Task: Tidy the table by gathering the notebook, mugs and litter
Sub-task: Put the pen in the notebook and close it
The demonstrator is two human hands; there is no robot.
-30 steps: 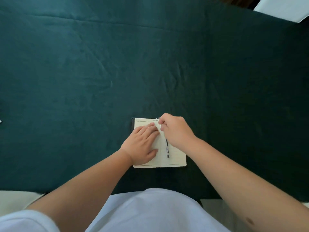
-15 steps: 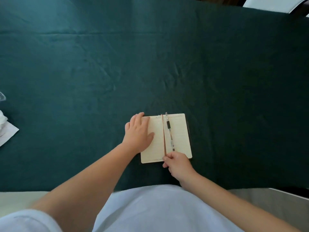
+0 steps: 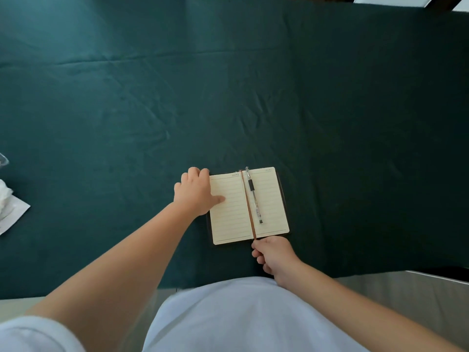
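Note:
A small notebook (image 3: 228,212) lies open on the dark green tablecloth (image 3: 228,85), lined cream pages up. A black-and-clear pen (image 3: 255,199) rests on the right page beside the spine. A brown ribbon bookmark (image 3: 250,209) runs down the gutter. My left hand (image 3: 194,193) grips the notebook's left edge near the top, fingers curled over it and thumb on the left page. My right hand (image 3: 275,255) sits just below the notebook and pinches the ribbon's lower end. No mugs are in view.
Crumpled white tissue (image 3: 5,196) on a sheet of white paper (image 3: 14,217) lies at the far left edge, with a clear object (image 3: 3,161) just above it. The table's near edge runs close to my body.
My right hand went from the notebook's top to its bottom, and the notebook opened to two pages with the pen on the right one. My left hand slid from the page to the left edge.

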